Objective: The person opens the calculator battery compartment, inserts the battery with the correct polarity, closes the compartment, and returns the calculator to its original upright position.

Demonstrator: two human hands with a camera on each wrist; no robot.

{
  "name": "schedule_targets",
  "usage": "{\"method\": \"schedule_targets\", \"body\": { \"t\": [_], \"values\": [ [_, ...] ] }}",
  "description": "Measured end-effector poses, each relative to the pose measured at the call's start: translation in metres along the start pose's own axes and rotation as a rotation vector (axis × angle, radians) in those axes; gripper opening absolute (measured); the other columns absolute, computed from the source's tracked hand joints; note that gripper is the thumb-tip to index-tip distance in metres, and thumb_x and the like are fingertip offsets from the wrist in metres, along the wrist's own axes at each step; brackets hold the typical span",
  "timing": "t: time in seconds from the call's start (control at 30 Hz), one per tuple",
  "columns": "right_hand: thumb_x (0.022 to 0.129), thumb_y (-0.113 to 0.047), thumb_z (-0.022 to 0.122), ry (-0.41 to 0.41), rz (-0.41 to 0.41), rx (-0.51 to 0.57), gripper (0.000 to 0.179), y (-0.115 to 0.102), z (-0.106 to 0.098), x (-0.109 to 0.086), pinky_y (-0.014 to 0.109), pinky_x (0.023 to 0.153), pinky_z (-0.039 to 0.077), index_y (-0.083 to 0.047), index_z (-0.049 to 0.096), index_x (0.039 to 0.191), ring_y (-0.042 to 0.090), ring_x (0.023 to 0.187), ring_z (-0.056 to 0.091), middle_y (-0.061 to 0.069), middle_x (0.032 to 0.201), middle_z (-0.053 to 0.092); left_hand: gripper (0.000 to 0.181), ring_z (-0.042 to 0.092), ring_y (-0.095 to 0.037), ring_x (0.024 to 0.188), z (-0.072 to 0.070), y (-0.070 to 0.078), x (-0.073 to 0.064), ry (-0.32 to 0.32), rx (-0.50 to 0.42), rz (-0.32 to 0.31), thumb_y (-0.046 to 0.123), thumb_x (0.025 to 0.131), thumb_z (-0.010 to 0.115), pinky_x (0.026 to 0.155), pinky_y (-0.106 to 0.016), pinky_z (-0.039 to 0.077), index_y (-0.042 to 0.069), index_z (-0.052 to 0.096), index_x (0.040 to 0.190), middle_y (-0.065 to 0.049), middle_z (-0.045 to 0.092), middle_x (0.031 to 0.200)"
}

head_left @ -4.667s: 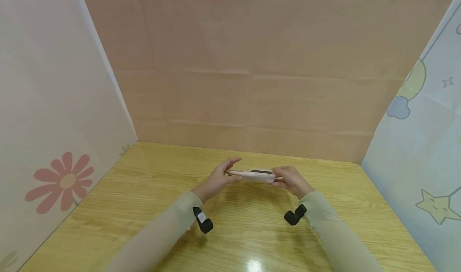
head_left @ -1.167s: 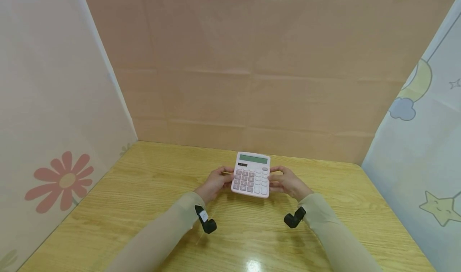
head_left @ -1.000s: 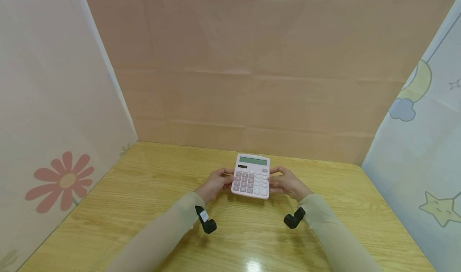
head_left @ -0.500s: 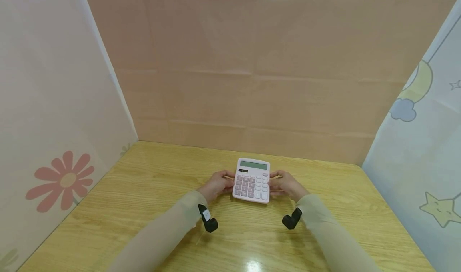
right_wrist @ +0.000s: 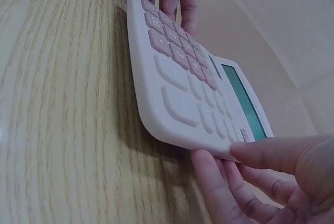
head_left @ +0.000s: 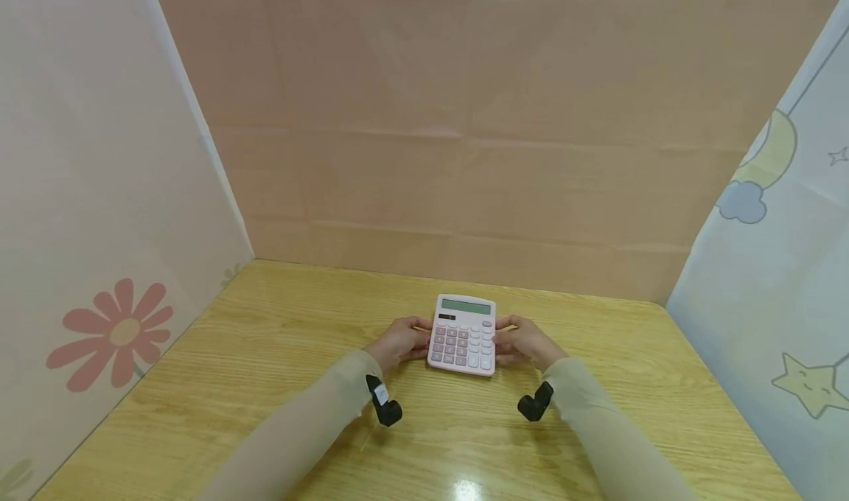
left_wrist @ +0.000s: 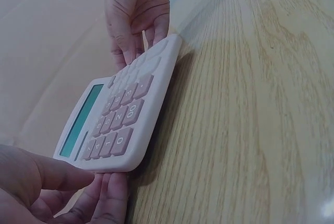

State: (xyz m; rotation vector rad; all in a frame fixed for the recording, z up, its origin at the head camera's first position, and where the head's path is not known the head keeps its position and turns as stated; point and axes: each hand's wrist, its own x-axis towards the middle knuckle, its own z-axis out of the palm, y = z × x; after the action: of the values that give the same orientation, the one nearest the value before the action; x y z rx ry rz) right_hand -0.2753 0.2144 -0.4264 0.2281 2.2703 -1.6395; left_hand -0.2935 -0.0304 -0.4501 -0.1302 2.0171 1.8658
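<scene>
A pale pink calculator (head_left: 463, 335) faces up toward me, its green display at the far end and its darker pink number keys on the left. My left hand (head_left: 401, 340) grips its left edge, thumb on the upper side and fingers beneath, as the left wrist view shows. On the opposite edge my right hand (head_left: 526, 340) pinches it the same way, the thumb (right_wrist: 266, 153) at the rim and fingers under it. The calculator is tilted, far end raised, with its near edge close over the wooden table and a shadow beneath. Its underside is hidden.
The wooden table (head_left: 318, 309) reaches back to a brown paper-like wall (head_left: 458, 155). A light panel with a red flower (head_left: 124, 333) stands at the left, and one with a star (head_left: 811, 384) at the right. Black wrist cameras (head_left: 388, 412) hang below both cuffs.
The calculator was held nearly edge-on earlier, then turned so its keys face me. Over the last second both hands have lowered it slightly toward the table, keeping their grip.
</scene>
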Motion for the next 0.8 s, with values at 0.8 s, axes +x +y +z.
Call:
{"method": "schedule_targets", "body": {
  "t": [0.8],
  "values": [
    [0.094,0.001,0.057,0.007,0.028,0.061,0.038,0.0068,-0.0029,0.006,0.034,0.07,0.058,0.005,0.043,0.13,0.016,0.072,0.066,0.011,0.093,0.066,0.036,0.06,-0.013,0.076,0.002,0.0011,0.0015,-0.029,0.039,-0.022,-0.008,0.091,0.054,0.071,-0.025,0.055,0.0,0.06,0.126,-0.01,0.066,0.097]
  ]
}}
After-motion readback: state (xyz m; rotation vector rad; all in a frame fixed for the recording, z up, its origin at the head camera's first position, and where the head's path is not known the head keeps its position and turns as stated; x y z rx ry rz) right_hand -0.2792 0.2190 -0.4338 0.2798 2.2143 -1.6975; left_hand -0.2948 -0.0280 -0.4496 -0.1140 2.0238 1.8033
